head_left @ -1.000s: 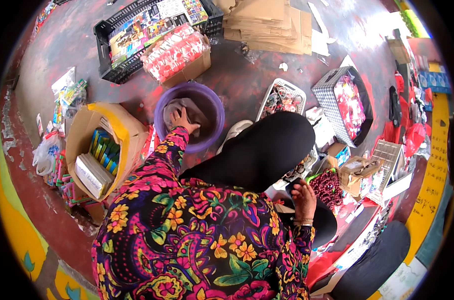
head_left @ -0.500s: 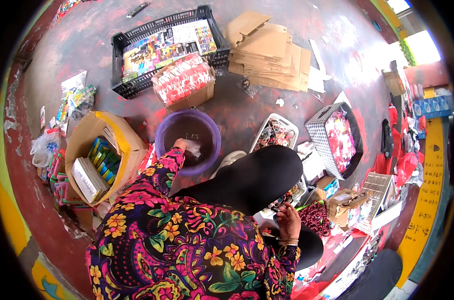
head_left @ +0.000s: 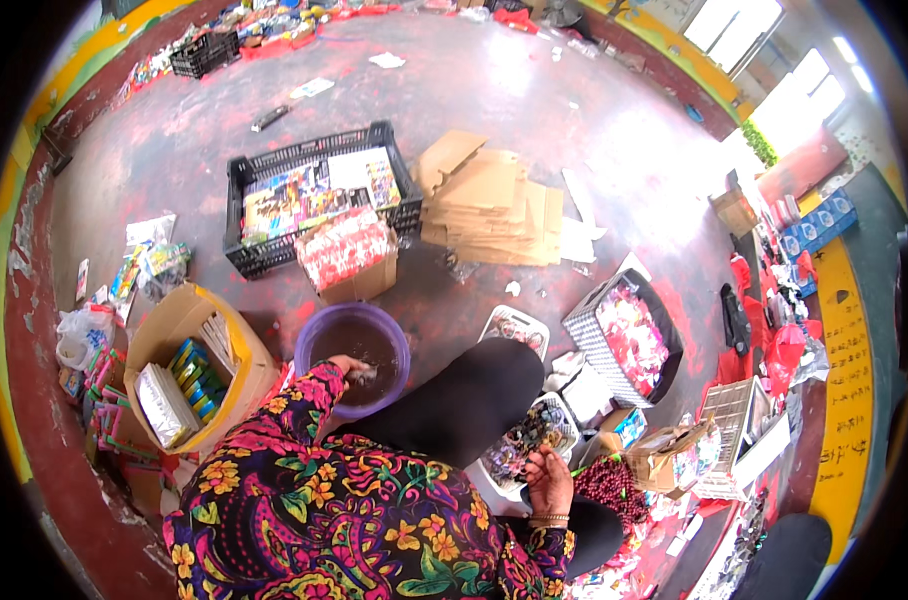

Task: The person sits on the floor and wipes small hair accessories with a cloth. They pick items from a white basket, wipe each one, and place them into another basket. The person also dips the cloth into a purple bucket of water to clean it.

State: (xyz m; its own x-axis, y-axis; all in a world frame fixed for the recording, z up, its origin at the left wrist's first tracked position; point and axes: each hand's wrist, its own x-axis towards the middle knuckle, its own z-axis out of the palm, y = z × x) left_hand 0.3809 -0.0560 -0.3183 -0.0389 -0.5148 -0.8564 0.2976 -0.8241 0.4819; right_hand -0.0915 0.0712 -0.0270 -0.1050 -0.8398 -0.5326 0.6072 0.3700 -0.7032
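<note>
My left hand (head_left: pixel 348 367) is inside the rim of a purple basin (head_left: pixel 403 345). Its fingers are closed on a small clear plastic bag (head_left: pixel 367 377), partly hidden by the hand. Low on the right, my right hand (head_left: pixel 550 484) has its fingertips drawn together at the edge of a white basket (head_left: pixel 568 412) full of small dark and coloured pieces. Whatever those fingertips hold is too small to make out. Between the two hands rises my black-clad knee (head_left: pixel 464 390).
A cardboard box (head_left: pixel 264 378) of packets stands left of the basin. Beyond it are a black crate (head_left: pixel 236 205), a carton of red-and-white packs (head_left: pixel 359 287) and flattened cardboard (head_left: pixel 494 215). On the right stand a checked basket (head_left: pixel 604 340) and dark red beads (head_left: pixel 609 490).
The view has tilted up, bringing in the room's far side and lowering nearby things in the picture. My left hand stays at the basin; less of the clear bag shows.
</note>
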